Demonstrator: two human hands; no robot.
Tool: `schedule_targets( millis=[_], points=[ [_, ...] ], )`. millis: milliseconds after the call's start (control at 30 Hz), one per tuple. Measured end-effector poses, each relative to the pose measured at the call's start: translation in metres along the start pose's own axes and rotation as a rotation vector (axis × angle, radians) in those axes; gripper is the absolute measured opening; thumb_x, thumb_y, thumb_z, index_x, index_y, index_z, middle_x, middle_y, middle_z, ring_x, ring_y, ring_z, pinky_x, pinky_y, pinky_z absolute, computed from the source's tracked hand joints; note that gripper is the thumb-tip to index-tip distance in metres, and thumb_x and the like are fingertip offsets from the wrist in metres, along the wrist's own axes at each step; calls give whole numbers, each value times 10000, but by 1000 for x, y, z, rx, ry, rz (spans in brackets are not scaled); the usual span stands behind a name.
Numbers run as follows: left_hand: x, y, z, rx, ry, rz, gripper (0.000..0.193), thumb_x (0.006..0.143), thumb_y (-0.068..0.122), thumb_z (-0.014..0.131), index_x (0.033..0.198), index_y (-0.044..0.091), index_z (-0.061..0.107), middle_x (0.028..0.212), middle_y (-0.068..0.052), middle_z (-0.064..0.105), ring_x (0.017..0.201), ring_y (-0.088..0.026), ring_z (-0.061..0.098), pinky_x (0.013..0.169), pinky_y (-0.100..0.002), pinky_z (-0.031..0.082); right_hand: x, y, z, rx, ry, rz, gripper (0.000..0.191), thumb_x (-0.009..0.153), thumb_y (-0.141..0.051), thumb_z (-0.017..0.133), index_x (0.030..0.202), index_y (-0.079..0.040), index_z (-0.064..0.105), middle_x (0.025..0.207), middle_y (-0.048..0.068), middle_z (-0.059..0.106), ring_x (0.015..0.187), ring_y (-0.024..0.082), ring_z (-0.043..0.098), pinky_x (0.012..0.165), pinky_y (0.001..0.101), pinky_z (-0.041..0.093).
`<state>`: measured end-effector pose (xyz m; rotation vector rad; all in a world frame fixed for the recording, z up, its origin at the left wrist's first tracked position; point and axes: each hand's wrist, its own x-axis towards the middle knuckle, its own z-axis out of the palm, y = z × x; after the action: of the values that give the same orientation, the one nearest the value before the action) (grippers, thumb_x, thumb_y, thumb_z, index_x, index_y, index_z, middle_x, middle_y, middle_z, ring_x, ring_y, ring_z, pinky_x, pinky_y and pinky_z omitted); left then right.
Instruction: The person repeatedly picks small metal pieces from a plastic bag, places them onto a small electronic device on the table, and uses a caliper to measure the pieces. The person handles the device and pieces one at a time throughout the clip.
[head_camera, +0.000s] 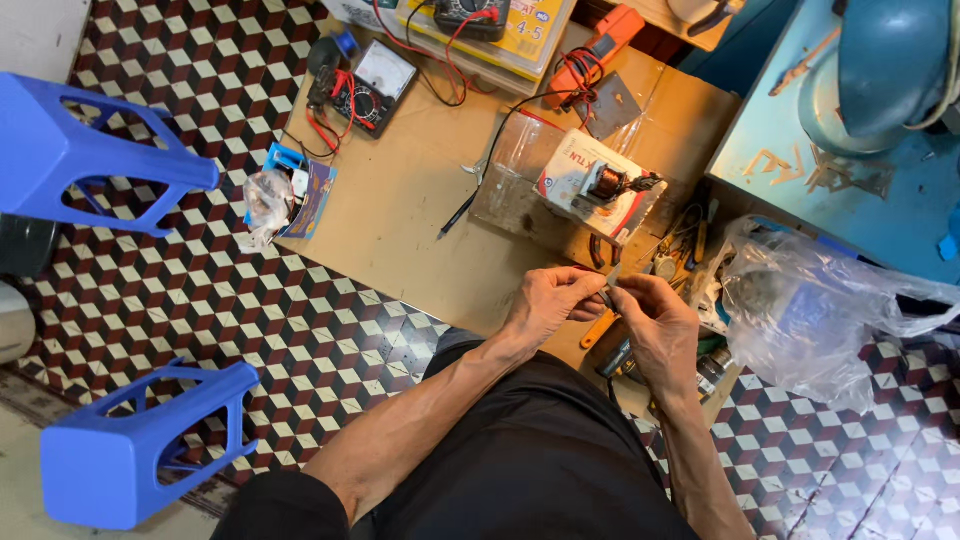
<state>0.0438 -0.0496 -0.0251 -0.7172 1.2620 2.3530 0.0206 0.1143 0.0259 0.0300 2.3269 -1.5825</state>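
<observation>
Both hands, left hand (545, 300) and right hand (655, 315), pinch shut on a small grey strip (612, 277), maybe metal, above cardboard sheet (400, 200), clear plastic bag (800, 310), patterned tile floor (200, 300).

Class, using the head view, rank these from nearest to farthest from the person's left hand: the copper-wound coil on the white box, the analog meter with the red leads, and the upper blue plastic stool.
Measured from the left hand:
1. Copper-wound coil, just above the hand, slightly to the right, on the white box.
2. Analog meter, farther up and to the left, on the cardboard sheet.
3. Upper blue plastic stool, far left on the patterned floor.
</observation>
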Motion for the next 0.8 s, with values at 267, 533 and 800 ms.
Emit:
schedule_targets(
  millis=[267, 533, 800],
  points=[
    [-13, 25, -25, 61, -5, 112, 314, 931, 181, 729, 1106, -79, 720, 947, -108, 753, 798, -134, 734, 725, -246, 614, 3, -24, 26, -406, 21, -314, 216, 944, -108, 739, 1116, 9, 680, 979, 143, 775, 876, 194, 767, 775, 311, 598],
    [-14, 61, -49, 19, 12, 70, 388, 960, 283, 702, 1150, -55, 729, 943, -91, 757, 805, -139, 735, 759, -258, 625, 22, -47, 47, -372, -55, -364, 215, 957, -142, 729, 1134, -32, 677, 971, 123, 774, 860, 196, 771, 737, 310, 601],
    [-5, 85, -60, 263, -19, 82, 357, 934, 272, 718, 1157, -2, 768, 958, -66, 781, 788, -107, 708, 728, -227, 584, 33, -61, 51, -379, -77, -249, 219, 954, -180, 739, 1122, -45, 700, 922, 133, 775, 826, 202, 775, 721, 331, 610]
  ],
)
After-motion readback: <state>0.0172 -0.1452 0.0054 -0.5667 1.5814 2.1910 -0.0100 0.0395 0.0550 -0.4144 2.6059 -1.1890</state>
